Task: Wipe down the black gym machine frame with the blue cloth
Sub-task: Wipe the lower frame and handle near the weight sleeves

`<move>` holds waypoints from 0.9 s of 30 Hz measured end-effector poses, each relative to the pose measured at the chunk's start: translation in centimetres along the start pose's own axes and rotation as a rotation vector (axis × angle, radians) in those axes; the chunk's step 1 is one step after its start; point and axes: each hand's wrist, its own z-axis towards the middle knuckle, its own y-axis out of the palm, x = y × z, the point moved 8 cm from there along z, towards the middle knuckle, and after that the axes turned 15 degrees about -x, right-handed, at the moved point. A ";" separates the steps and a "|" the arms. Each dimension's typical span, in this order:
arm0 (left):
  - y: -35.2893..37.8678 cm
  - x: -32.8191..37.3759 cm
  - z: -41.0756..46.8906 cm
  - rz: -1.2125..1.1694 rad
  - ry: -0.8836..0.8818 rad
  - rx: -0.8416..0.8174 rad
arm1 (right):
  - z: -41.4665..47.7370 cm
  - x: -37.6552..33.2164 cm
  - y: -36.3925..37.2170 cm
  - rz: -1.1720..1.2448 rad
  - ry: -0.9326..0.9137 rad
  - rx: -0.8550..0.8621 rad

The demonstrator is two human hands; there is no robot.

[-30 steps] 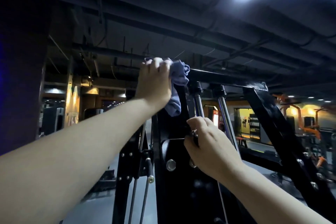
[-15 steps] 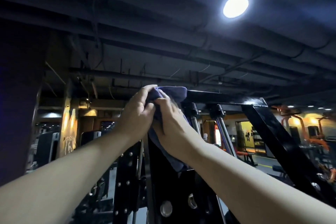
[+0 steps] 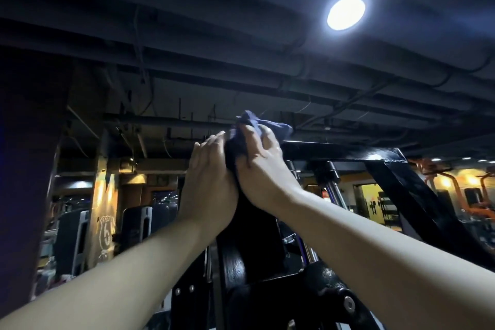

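Bunching blue cloth (image 3: pixel 270 126) atop black gym machine frame (image 3: pixel 348 153): my right hand (image 3: pixel 263 166) curled round wad, my left hand (image 3: pixel 210 169) straight-fingered against its side. Cloth soft, light, limp (grip bulk, not corner); frame rigid, glossy.

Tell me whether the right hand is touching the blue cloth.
Touching. The head view shows the right hand gripping the blue cloth, fingers curled over it, at the top of the black frame.
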 end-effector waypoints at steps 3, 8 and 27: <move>-0.6 -0.2 -0.6 -0.019 -0.006 0.051 | -0.8 -2.2 0.9 -0.087 -0.253 -0.125; 0.8 -0.1 -0.4 0.074 -0.002 -0.017 | 0.0 4.1 -3.0 -0.144 -0.030 0.051; 2.5 1.1 -4.8 0.010 0.091 -0.196 | -9.3 -1.1 1.8 -0.453 0.224 -0.121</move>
